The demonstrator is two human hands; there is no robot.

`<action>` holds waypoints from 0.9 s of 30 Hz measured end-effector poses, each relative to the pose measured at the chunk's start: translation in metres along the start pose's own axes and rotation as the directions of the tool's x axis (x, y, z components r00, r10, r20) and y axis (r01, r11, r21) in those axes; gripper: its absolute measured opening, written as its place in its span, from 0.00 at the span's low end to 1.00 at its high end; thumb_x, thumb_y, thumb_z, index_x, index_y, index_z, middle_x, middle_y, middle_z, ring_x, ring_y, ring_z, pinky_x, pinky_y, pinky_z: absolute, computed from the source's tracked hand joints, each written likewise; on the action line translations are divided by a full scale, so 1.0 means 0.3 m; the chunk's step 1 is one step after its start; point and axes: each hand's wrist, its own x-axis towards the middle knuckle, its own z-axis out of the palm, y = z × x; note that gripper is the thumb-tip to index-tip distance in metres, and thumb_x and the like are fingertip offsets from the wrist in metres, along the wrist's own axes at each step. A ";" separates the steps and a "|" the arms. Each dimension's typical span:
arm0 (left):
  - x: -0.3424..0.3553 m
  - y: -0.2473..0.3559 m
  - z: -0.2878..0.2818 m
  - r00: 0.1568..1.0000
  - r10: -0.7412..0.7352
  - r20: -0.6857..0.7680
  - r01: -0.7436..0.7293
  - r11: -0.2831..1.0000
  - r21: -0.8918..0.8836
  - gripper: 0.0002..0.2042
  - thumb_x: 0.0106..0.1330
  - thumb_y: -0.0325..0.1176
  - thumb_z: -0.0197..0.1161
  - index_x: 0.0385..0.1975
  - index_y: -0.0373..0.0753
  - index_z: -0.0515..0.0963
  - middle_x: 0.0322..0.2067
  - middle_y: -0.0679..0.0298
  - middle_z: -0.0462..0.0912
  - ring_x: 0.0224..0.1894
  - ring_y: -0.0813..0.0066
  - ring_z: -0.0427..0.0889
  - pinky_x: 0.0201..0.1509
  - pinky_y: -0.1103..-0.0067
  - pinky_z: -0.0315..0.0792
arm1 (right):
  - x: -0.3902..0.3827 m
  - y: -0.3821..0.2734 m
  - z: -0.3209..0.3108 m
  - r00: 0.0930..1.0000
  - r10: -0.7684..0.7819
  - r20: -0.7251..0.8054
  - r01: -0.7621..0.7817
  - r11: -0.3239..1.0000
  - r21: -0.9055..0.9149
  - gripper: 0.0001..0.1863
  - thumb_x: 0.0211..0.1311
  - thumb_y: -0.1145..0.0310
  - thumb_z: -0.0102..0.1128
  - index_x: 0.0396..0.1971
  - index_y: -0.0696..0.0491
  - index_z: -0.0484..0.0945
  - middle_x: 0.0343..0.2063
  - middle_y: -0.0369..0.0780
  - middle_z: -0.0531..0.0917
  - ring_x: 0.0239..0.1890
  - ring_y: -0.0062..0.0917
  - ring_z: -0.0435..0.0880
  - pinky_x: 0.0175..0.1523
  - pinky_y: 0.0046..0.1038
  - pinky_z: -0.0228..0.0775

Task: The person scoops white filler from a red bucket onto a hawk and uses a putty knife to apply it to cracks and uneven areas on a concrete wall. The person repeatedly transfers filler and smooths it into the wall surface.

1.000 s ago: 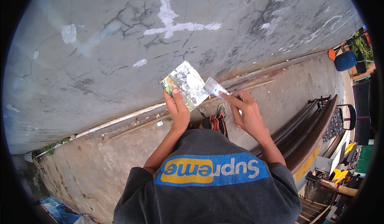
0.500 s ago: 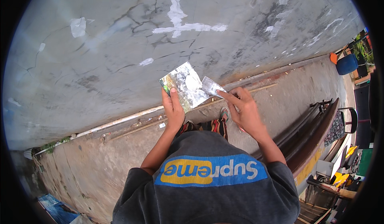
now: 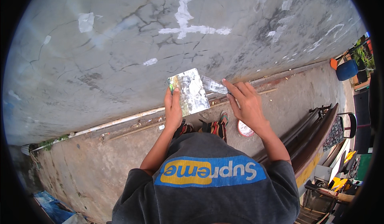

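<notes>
My left hand (image 3: pixel 173 108) grips the left edge of a flat rectangular board (image 3: pixel 186 102), thumb on top. White putty (image 3: pixel 196 87) is smeared over the board's face, thickest near its right side. In my right hand (image 3: pixel 247 104) is a putty knife (image 3: pixel 214 85) with a whitish, smeared blade; its handle is mostly hidden by my fingers. The blade's tip points left, close to the board's right edge; whether they touch I cannot tell. Beyond both hands rises a grey cracked wall (image 3: pixel 120 72) with white filler patches (image 3: pixel 184 14).
A round white tub with a red rim (image 3: pixel 245 129) stands on the concrete floor (image 3: pixel 96 152), right of my feet. A brown wooden bench (image 3: pixel 312 132) is at the right, with a blue barrel (image 3: pixel 347 70) farther off. A thin pole (image 3: pixel 256 93) lies along the wall's base.
The board has turned to stand more upright in my left hand. My right hand has shifted slightly right, its fingers repositioned on the putty knife. The tub now shows more fully.
</notes>
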 end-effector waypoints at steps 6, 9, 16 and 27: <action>0.060 0.018 -0.047 0.965 -0.175 0.195 0.145 0.977 0.157 0.20 0.72 0.37 0.50 0.57 0.30 0.68 0.51 0.60 0.75 0.54 0.74 0.70 0.61 0.77 0.61 | 0.021 0.028 -0.043 0.971 -0.220 0.091 0.236 0.942 -0.239 0.25 0.45 0.76 0.61 0.50 0.51 0.80 0.32 0.37 0.75 0.36 0.29 0.74 0.38 0.29 0.65; 0.081 0.038 -0.046 0.931 -0.285 0.226 0.237 0.947 0.217 0.18 0.74 0.34 0.46 0.56 0.30 0.68 0.51 0.60 0.75 0.53 0.76 0.71 0.59 0.76 0.64 | 0.037 0.028 -0.052 0.939 -0.312 0.146 0.343 0.889 -0.304 0.26 0.44 0.73 0.59 0.49 0.50 0.80 0.34 0.36 0.75 0.38 0.27 0.73 0.40 0.29 0.65; 0.115 -0.001 -0.063 0.877 -0.455 0.154 0.428 0.886 0.180 0.25 0.72 0.37 0.48 0.63 0.27 0.60 0.58 0.51 0.70 0.62 0.66 0.67 0.65 0.73 0.60 | 0.054 0.021 -0.044 0.858 -0.409 0.312 0.498 0.811 -0.307 0.22 0.49 0.70 0.57 0.48 0.53 0.79 0.35 0.36 0.75 0.42 0.26 0.72 0.44 0.26 0.63; 0.176 -0.193 -0.133 0.904 -0.417 0.092 0.347 0.843 0.412 0.25 0.71 0.38 0.49 0.62 0.28 0.63 0.58 0.52 0.70 0.65 0.65 0.63 0.69 0.72 0.51 | 0.117 0.008 0.027 0.696 -0.490 0.525 0.648 0.743 -0.165 0.04 0.48 0.68 0.58 0.23 0.50 0.80 0.27 0.34 0.76 0.39 0.25 0.73 0.43 0.25 0.64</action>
